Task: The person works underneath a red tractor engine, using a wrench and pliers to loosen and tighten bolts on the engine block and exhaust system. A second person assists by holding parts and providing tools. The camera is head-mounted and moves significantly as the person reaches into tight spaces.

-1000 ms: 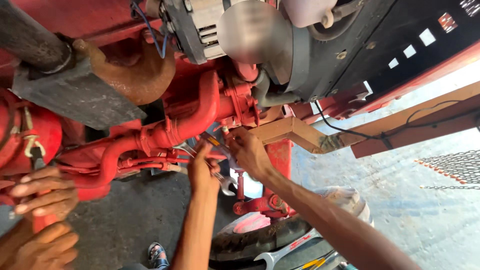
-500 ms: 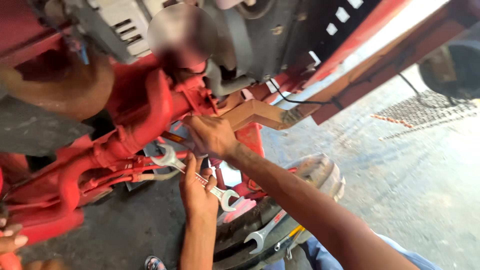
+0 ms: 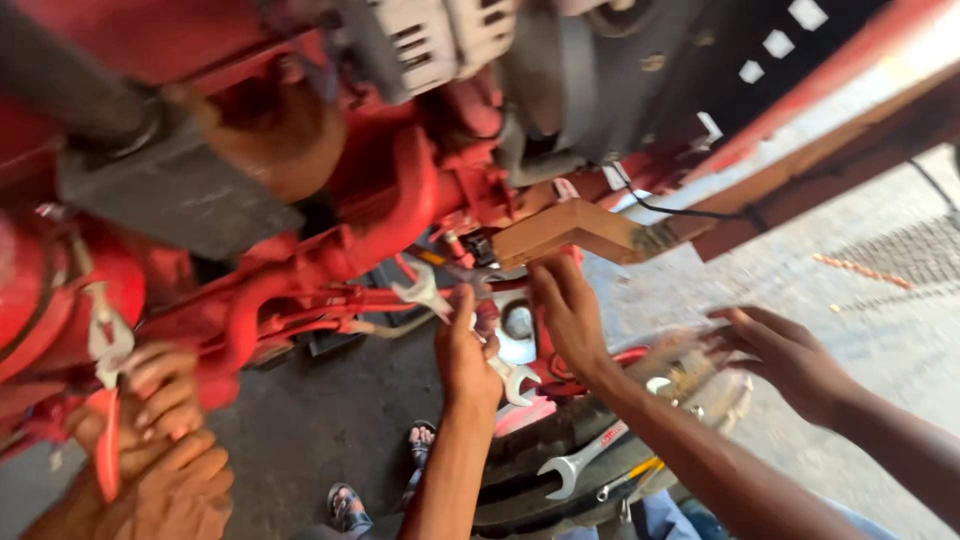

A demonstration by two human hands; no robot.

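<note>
my left hand (image 3: 462,350) has slid down, fingers wrapped round the spanner (image 3: 460,320) under the red engine (image 3: 380,210); right hand (image 3: 570,310) now presses fingers together beside it.

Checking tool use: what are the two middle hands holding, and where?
Left hand grips a wrench mid-shank; right hand holds nothing, just touching the engine.

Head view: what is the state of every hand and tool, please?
left hand, closed around a wrench
right hand, fingers stretched, touching the red engine
second wrench, lying loose on the tyre
co-worker's hand, open, empty
pliers, gripped by two other hands
</note>
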